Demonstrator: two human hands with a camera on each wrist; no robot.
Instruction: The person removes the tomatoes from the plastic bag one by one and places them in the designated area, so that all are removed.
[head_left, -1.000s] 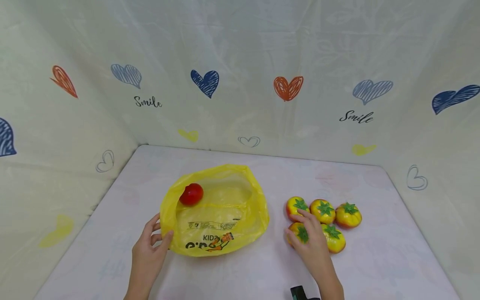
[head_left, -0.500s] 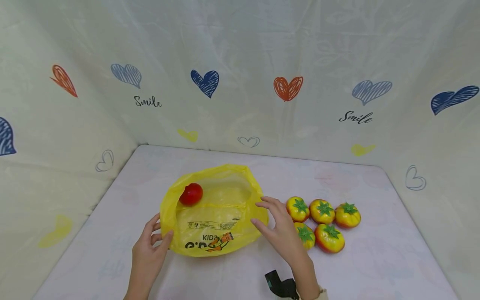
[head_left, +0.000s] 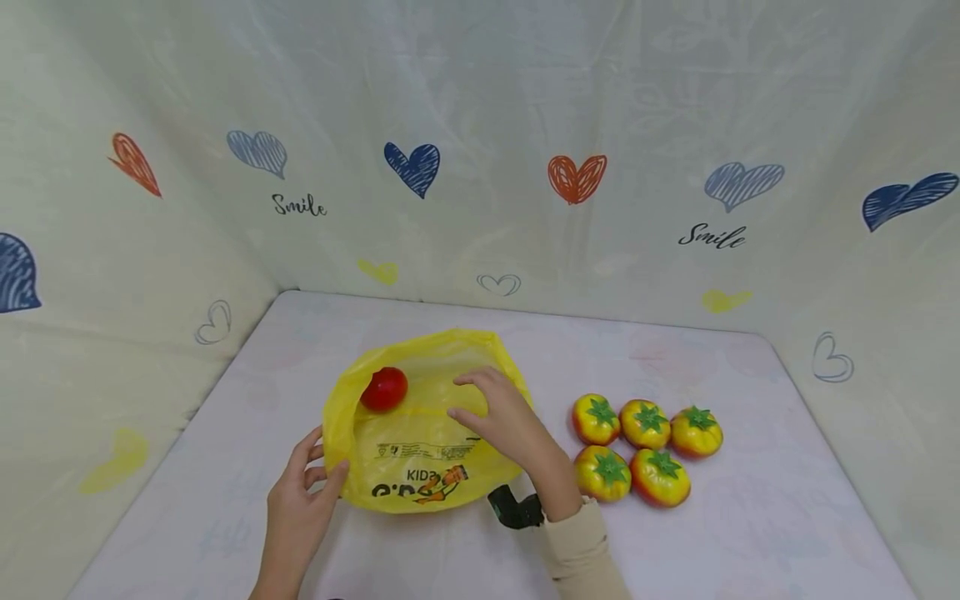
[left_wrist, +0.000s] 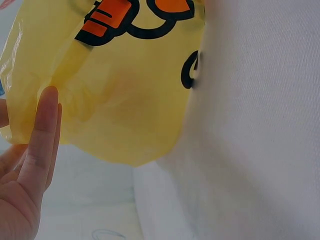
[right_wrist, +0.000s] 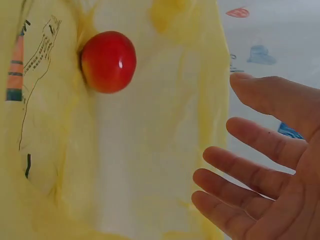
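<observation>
A yellow plastic bag [head_left: 337, 429] lies with its mouth spread toward me, dark print and an orange figure on its side. My left hand [head_left: 298, 500] holds the bag's left rim between thumb and fingers; in the left wrist view, the fingers [left_wrist: 42, 130] lie along the yellow plastic. Inside, toward the left, rests one round red fruit [right_wrist: 109, 62]. Over the right part of the mouth is my right hand [head_left: 506, 421], fingers spread and palm bare in the right wrist view. Whether it touches the bag, I cannot tell.
Several yellow-and-red toy fruits with green star-shaped leaves, like persimmons [head_left: 595, 419], sit close together right of the bag. A black wrist device [head_left: 513, 508] juts from the right wrist. Behind the white table [head_left: 720, 542] hangs a pale curtain [head_left: 480, 100] with printed hearts.
My right hand has moved left, from above the cluster of fruits to over the bag's mouth, carrying nothing visible. The left hand has kept its hold on the rim, and the fruits have stayed put.
</observation>
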